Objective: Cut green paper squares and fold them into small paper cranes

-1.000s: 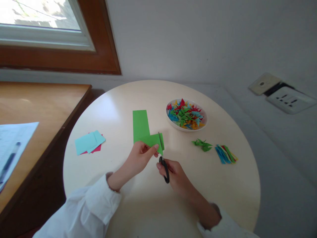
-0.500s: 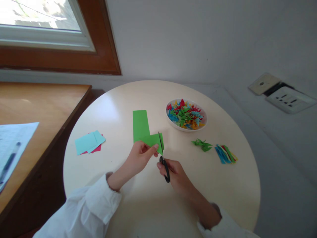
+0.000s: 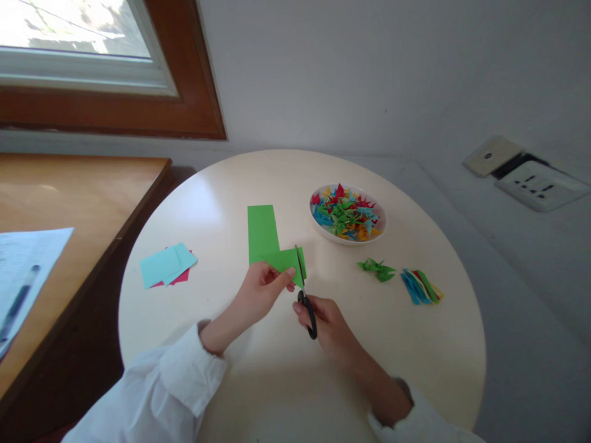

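Partly hidden green strip (image 3: 281,261) in left fingers (image 3: 283,280), scissors (image 3: 301,298) across, window (image 3: 78,37) cropped

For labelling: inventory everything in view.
Scissors: 1, black-handled, centre
Held paper: 1+, green, centre
Flat paper: 1+, green, centre
Cards: 2+, aqua, left
Bottom paper: 1+, red, left
Bowl: 1, white, rear right
Folded shapes: many, mixed, bowl
Folds: 1+, green, right
Strips: several, mixed, right
Table: 1, cream, centre
Desk: 1, brown, left
Sheet: 1+, white, desk
Pen: 1, dark, desk
Window: 1, brown frame, left
Wall plates: 2, pale, right
Wall: 1+, pale, back
Sleeves: 2, white, bottom
Left hand, right hand: 2, bare, centre
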Demonstrator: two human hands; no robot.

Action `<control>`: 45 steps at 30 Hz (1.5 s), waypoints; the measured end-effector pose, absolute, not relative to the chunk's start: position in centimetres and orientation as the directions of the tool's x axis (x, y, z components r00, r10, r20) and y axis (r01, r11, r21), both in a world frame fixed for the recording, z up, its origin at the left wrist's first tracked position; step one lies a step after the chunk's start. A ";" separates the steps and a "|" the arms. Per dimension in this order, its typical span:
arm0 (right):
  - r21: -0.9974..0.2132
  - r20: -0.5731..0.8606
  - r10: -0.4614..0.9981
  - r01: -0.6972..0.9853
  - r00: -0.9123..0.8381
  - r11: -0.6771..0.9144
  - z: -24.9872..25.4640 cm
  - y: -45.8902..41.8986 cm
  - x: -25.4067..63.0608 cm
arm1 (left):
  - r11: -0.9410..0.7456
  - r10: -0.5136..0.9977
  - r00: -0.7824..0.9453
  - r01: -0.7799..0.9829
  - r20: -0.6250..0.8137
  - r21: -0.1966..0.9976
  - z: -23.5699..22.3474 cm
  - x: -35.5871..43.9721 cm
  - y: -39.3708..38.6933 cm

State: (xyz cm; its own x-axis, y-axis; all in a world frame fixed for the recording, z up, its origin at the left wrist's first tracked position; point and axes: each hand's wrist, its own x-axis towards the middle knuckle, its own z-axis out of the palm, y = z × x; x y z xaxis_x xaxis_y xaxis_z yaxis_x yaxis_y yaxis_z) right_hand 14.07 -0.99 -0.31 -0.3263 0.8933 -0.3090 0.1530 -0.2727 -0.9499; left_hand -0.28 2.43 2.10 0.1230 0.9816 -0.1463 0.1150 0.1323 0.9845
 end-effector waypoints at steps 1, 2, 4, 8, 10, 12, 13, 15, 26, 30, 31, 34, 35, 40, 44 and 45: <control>-0.949 -0.311 0.893 0.153 -0.326 -0.274 -0.3 -1.0 14.1 | 0.128 0.982 0.123 0.114 -0.142 0.985 2.1 -0.3 2.4; -0.949 -0.312 0.893 0.154 -0.324 -0.276 -0.3 -1.0 14.1 | 0.123 0.983 0.122 0.112 -0.136 0.986 2.1 -0.3 2.4; -0.948 -0.314 0.894 0.155 -0.318 -0.278 -0.3 -1.0 14.1 | 0.110 0.986 0.116 0.110 -0.123 0.988 2.1 -0.3 2.4; -0.949 -0.313 0.897 0.147 -0.312 -0.280 -0.3 -1.0 13.9 | 0.112 0.985 0.120 0.119 -0.126 0.987 2.1 -0.3 2.4; -0.948 -0.316 0.897 0.142 -0.309 -0.285 -0.2 -0.9 13.9 | 0.122 0.983 0.119 0.121 -0.137 0.985 2.1 -0.3 2.4; -0.947 -0.318 0.898 0.144 -0.304 -0.287 -0.3 -0.9 13.9 | 0.132 0.983 0.114 0.114 -0.145 0.985 2.2 -0.3 2.4; -0.947 -0.318 0.900 0.145 -0.299 -0.287 -0.3 -0.9 14.0 | 0.137 0.983 0.108 0.108 -0.149 0.985 2.2 -0.3 2.4; -0.948 -0.315 0.902 0.143 -0.295 -0.284 -0.4 -0.8 14.1 | 0.143 0.986 0.076 0.078 -0.148 0.987 2.2 -0.2 2.4; -0.899 -0.361 0.789 -0.040 -0.497 -0.436 -0.4 -0.4 14.4 | 0.495 0.869 0.396 -0.690 -0.297 0.528 2.1 -0.6 3.2; -0.888 -0.336 0.764 -0.085 -0.550 -0.452 -0.4 -0.4 14.4 | 0.531 0.847 0.428 -0.692 -0.315 0.488 1.9 -0.6 3.1; -0.889 -0.322 0.762 -0.096 -0.562 -0.447 -0.4 -0.4 14.5 | 0.532 0.846 0.424 -0.691 -0.322 0.489 1.9 -0.6 3.1; -0.910 -0.286 0.754 -0.080 -0.591 -0.408 -0.1 -0.4 14.7 | 0.523 0.851 0.390 -0.690 -0.352 0.500 1.8 -0.5 3.2; -0.923 -0.276 0.759 -0.059 -0.589 -0.381 0.0 -0.3 14.8 | 0.520 0.852 0.376 -0.692 -0.364 0.501 1.8 -0.4 3.3; -0.940 -0.290 0.906 0.272 -0.309 -0.208 0.1 0.6 15.7 | 0.501 0.853 0.320 -0.722 -0.412 0.478 1.7 -0.4 3.6; -0.670 -0.163 0.987 0.732 0.012 -0.120 -0.2 1.3 16.7 | 0.470 0.863 0.266 -0.735 -0.430 0.489 1.8 -0.3 3.7; -0.604 -0.139 0.990 0.789 0.035 -0.113 -0.3 1.4 16.9 | 0.462 0.865 0.254 -0.739 -0.433 0.489 1.8 -0.2 3.7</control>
